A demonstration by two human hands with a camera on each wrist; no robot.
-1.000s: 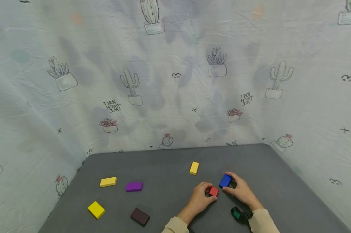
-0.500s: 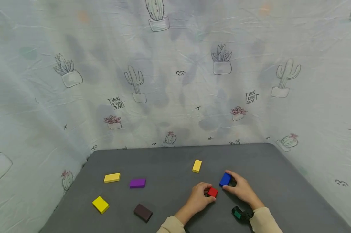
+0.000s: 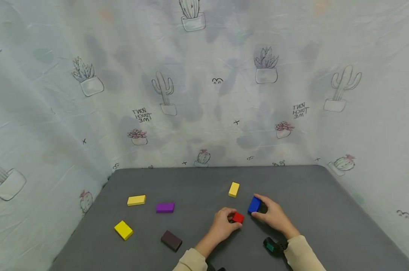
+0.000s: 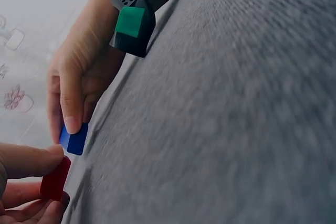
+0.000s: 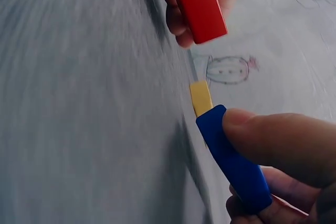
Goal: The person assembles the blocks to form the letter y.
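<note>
My left hand (image 3: 221,226) pinches a small red block (image 3: 238,217) between thumb and fingers, low over the grey table. To its right, my right hand (image 3: 275,215) grips a blue block (image 3: 254,204) by its two ends, thumb on the near one. A gap separates the two blocks in the head view. From the right wrist, the blue block (image 5: 233,158) appears tilted, its shadow on the tabletop, with the red block (image 5: 199,6) farther off. A yellow block (image 3: 234,189) lies just beyond both hands.
On the left of the table (image 3: 197,188) lie two more yellow blocks, one farther back (image 3: 136,200) and one nearer (image 3: 123,230), a purple block (image 3: 165,207) and a dark brown block (image 3: 171,241). A patterned curtain (image 3: 204,94) hangs behind the table.
Both hands, still holding the red and blue blocks, have shifted left relative to the table. The head view has turned slightly, so the resting blocks appear farther right and higher.
</note>
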